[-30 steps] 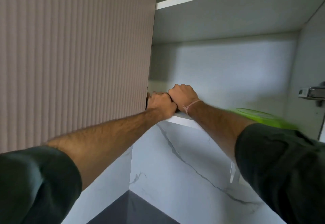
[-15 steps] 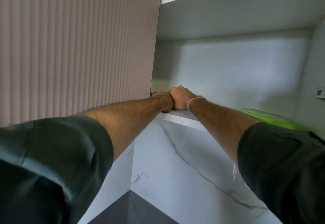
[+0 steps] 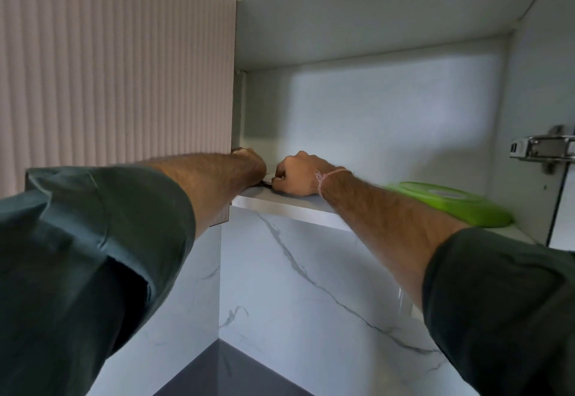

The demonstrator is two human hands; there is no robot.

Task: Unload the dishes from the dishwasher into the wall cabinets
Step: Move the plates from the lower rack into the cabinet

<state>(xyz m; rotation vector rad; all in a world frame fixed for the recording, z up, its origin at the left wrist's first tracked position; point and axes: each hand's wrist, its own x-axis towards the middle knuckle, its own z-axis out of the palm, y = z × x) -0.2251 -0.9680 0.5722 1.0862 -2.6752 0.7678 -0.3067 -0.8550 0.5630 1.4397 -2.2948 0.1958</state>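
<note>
Wall cabinet [image 3: 373, 109] shelf [image 3: 280, 209], left front corner: thin dark object [image 3: 265, 183] between left hand [image 3: 249, 162] and curled right hand [image 3: 298, 178], neither grip discernible; flat green dish [image 3: 451, 206] lies farther right.

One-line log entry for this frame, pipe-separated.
site: lower shelf, left front corner | left hand: at corner, grip hidden | right hand: curled beside it, contents unclear | green item: shelf right side

Our hands meet on the wall cabinet's bottom shelf [image 3: 280, 209].
Our right hand [image 3: 295, 178] curls, pinching a thin dark item [image 3: 267, 183] we can't identify; left hand [image 3: 249, 162] just left of that grip, fingers hidden; green lid [image 3: 448, 204] well right.
</note>
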